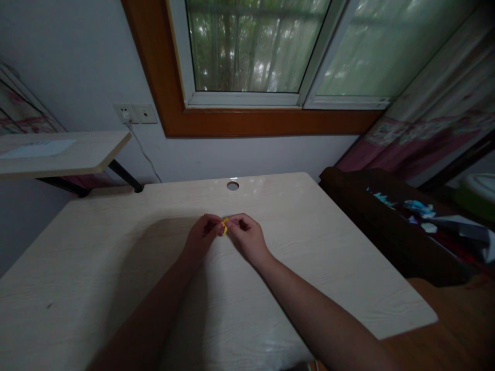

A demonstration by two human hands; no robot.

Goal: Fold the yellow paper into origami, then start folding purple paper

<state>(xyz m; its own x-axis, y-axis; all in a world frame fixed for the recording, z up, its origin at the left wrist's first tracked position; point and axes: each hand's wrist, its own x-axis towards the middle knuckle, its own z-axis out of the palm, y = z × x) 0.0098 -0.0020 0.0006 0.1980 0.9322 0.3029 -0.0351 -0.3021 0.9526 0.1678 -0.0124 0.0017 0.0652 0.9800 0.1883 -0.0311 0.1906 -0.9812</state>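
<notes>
Over the far middle part of the pale wood-grain table (309,247), my two hands meet fingertip to fingertip. Between them is a small, thin yellow strip (225,226), bent or looped, perhaps paper or ribbon; its exact kind is too small to make out. My left hand (203,232) pinches it from the left with thumb and fingers. From the other side my right hand (247,234) pinches its upper end. A short tail of the strip hangs down between the fingertips. Part of it is hidden by the fingers.
Behind my hands is a round cable hole (232,186) in the tabletop. A raised shelf (88,149) on black legs stands at the left, with a paper sheet on it. A dark wooden cabinet (356,216) bearing assorted items adjoins the right side. A window is ahead.
</notes>
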